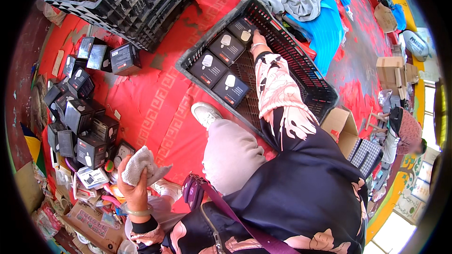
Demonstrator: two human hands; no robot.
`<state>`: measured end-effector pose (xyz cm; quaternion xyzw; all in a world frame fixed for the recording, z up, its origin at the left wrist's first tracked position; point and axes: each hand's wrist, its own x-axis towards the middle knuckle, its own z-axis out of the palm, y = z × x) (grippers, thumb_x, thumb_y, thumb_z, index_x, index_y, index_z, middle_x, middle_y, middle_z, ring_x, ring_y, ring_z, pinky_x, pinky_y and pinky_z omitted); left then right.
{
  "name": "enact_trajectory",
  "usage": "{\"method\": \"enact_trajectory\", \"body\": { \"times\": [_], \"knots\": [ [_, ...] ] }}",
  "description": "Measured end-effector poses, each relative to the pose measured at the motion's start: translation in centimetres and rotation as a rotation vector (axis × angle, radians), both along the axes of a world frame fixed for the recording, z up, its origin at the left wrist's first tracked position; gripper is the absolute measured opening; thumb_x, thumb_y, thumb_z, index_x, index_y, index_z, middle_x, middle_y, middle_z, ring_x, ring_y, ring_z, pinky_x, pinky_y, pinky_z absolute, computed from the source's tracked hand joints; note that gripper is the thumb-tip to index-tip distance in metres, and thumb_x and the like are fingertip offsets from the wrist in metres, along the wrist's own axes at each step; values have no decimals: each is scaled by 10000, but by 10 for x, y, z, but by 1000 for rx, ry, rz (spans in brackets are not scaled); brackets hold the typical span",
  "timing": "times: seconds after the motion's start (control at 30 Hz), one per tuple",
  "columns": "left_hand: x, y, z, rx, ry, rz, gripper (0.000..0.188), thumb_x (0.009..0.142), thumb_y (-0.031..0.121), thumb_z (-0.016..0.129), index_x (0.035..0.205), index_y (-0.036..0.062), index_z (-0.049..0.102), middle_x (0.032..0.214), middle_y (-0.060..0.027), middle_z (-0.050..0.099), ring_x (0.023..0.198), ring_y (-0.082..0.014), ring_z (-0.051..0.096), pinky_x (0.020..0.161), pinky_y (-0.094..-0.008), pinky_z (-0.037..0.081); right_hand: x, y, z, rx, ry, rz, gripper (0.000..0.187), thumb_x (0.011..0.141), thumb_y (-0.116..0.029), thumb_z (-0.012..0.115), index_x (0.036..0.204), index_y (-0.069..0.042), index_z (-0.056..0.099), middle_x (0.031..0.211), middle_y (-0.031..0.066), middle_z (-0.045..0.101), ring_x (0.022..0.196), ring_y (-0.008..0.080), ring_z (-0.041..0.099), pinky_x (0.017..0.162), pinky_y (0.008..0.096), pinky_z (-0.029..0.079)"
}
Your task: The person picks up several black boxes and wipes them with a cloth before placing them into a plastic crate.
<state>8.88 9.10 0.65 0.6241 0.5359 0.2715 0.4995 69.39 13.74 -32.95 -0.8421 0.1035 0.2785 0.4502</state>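
Note:
My left hand (135, 188), at the lower left, is closed around a crumpled grey cloth (140, 167). My right arm reaches into a black plastic crate (245, 67) with mesh sides. In its far end, my right hand (258, 41) grips the right edge of a small black box (242, 31) with a white bulb-shaped picture on it; its fingers are partly hidden. Beside that box, a black box (226, 47), another box (208, 68) and a nearer box (230, 89) stand along the crate's left side, pictures up.
Several loose black boxes (79, 115) are heaped on the red floor covering (162, 108) at left. Stacked black crates (141, 11) stand at the upper left. Blue sheeting (327, 33) and grey fabric (301, 0) lie beyond the crate. A cardboard box (341, 129) stands at right; a person (406, 131) is farther off.

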Motion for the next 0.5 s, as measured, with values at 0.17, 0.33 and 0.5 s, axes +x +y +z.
{"method": "enact_trajectory", "body": {
  "times": [0.17,0.33,0.5],
  "knots": [
    [5,-1,-2,-9,36,5,419,776,-49,647,1172,-30,511,1099,-85,559,1021,-162,541,896,-277,425,-19,8,17,42,114,-19,626,878,-466,427,1158,85,531,1048,205,596,954,333,593,715,471,439],
    [7,7,10,28,14,-64,416,777,-53,643,1171,-30,511,1084,-82,564,1010,-158,543,882,-271,431,-21,-52,-33,-121,4,-84,529,881,-384,421,1100,70,581,1188,242,561,1067,377,562,827,469,452],
    [-5,-12,11,31,-6,8,411,779,-50,644,1168,-28,514,1073,-82,569,1002,-158,547,881,-274,433,-138,-119,12,-101,238,7,504,893,-390,442,1153,34,522,1125,213,600,1020,383,578,826,497,441]
  ]
}}
